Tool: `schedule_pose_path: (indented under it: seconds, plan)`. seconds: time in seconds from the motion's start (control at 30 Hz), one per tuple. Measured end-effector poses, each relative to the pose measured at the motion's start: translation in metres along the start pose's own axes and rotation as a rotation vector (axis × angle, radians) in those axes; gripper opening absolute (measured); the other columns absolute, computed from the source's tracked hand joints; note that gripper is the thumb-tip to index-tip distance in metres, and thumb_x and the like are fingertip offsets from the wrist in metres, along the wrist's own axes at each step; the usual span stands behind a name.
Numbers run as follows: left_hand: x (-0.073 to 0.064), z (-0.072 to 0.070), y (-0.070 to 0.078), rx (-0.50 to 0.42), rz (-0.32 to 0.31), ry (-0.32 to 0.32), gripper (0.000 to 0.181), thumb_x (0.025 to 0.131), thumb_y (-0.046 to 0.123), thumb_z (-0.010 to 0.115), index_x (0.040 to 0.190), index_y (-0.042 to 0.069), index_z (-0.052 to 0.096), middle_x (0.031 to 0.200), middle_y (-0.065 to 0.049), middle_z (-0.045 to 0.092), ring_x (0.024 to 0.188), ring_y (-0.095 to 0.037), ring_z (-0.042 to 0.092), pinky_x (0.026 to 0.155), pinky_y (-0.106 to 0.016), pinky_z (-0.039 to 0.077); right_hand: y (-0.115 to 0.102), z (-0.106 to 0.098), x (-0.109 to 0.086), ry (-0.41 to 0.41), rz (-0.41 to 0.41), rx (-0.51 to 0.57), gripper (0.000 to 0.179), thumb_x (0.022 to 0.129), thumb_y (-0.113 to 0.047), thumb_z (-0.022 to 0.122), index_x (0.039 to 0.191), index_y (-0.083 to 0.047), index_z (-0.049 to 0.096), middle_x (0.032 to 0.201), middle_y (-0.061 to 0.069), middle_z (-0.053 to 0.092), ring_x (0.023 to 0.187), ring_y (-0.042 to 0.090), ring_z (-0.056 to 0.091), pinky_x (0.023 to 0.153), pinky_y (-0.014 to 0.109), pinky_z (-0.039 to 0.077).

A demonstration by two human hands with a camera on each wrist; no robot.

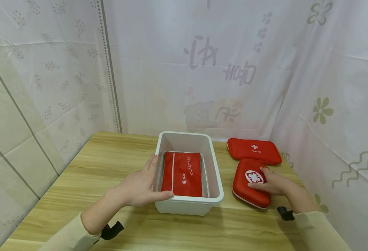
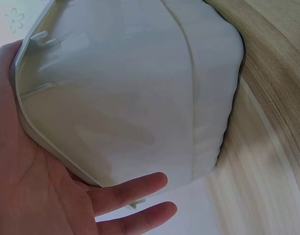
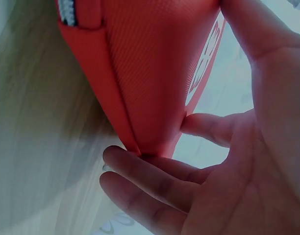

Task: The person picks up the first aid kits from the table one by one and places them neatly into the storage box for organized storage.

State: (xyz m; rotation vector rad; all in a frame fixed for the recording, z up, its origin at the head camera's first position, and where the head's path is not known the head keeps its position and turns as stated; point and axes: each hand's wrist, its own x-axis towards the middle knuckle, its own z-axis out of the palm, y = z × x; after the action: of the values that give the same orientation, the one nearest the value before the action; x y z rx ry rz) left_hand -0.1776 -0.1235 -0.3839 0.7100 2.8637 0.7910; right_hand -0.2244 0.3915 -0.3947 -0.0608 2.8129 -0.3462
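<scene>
A white plastic bin (image 1: 216, 167) stands on the table, with a flat red pouch (image 1: 187, 174) with white print lying inside. At its near left corner, my left hand (image 1: 140, 188) rests against the rim, thumb along the front edge and fingers fairly straight on the left side. In the left wrist view the fingers (image 2: 128, 193) extend past the bin's outer wall. My right hand (image 1: 275, 183) grips the right side of a red hard-shell first aid case (image 1: 242, 183) with a white round emblem. Its thumb lies on the top face; in the right wrist view other fingers (image 3: 145, 174) reach the lower edge.
Behind the case lies a flat red first aid pouch (image 1: 253, 151) with a white cross, close to the case. Printed curtains (image 1: 177, 69) enclose the wooden table (image 1: 115, 157) at the back and both sides.
</scene>
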Motion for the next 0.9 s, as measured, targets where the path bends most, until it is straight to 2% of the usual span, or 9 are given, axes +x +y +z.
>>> schedule_pose_path:
  seconds: [0.23, 0.3, 0.4, 0.53, 0.77, 0.9]
  plan:
    - [0.001, 0.000, 0.000, -0.004, -0.001, -0.003, 0.137, 0.087, 0.084, 0.068, 0.177, 0.008, -0.002, 0.184, -0.018, 0.013, 0.116, -0.035, 0.072, 0.080, -0.047, 0.065, -0.005, 0.001, 0.002, -0.048, -0.010, 0.029, 0.121, 0.095, -0.069, 0.074, 0.170, 0.009, 0.020, 0.158, 0.060, 0.019, 0.143, 0.073, 0.032, 0.110, 0.080, 0.041]
    - [0.001, -0.001, 0.000, 0.003, -0.006, -0.003, 0.137, 0.087, 0.084, 0.068, 0.177, 0.008, -0.002, 0.185, -0.018, 0.013, 0.114, -0.034, 0.072, 0.079, -0.047, 0.064, -0.008, 0.001, 0.002, -0.054, -0.014, 0.031, 0.121, 0.094, -0.069, 0.075, 0.170, 0.007, 0.021, 0.158, 0.061, 0.016, 0.145, 0.075, 0.029, 0.111, 0.082, 0.040]
    - [0.001, -0.001, 0.000, 0.004, -0.011, -0.005, 0.137, 0.087, 0.084, 0.068, 0.177, 0.008, -0.002, 0.185, -0.017, 0.012, 0.115, -0.034, 0.072, 0.080, -0.048, 0.064, -0.012, 0.001, 0.002, -0.056, -0.025, 0.029, 0.121, 0.093, -0.069, 0.077, 0.171, 0.006, 0.022, 0.158, 0.060, 0.019, 0.144, 0.074, 0.031, 0.110, 0.082, 0.041]
    - [0.000, -0.001, 0.000, -0.004, -0.010, -0.005, 0.137, 0.087, 0.083, 0.069, 0.177, 0.009, -0.002, 0.185, -0.017, 0.011, 0.116, -0.034, 0.071, 0.080, -0.047, 0.064, -0.018, 0.003, 0.001, -0.059, -0.038, 0.032, 0.121, 0.091, -0.067, 0.079, 0.171, 0.004, 0.023, 0.154, 0.056, 0.029, 0.137, 0.065, 0.044, 0.108, 0.079, 0.044]
    - [0.001, -0.001, 0.000, -0.009, -0.015, -0.005, 0.136, 0.087, 0.083, 0.069, 0.178, 0.011, -0.003, 0.185, -0.016, 0.012, 0.114, -0.033, 0.071, 0.082, -0.049, 0.065, -0.026, 0.009, -0.003, -0.050, -0.062, 0.013, 0.118, 0.091, -0.067, 0.080, 0.170, 0.004, 0.028, 0.152, 0.055, 0.031, 0.134, 0.066, 0.048, 0.105, 0.080, 0.047]
    - [0.001, 0.000, 0.000, -0.001, -0.013, -0.003, 0.136, 0.087, 0.084, 0.068, 0.178, 0.010, -0.002, 0.185, -0.015, 0.013, 0.116, -0.034, 0.071, 0.084, -0.051, 0.064, -0.029, 0.013, -0.004, -0.038, -0.078, 0.006, 0.117, 0.090, -0.065, 0.081, 0.169, 0.005, 0.030, 0.145, 0.048, 0.041, 0.126, 0.056, 0.056, 0.104, 0.075, 0.050]
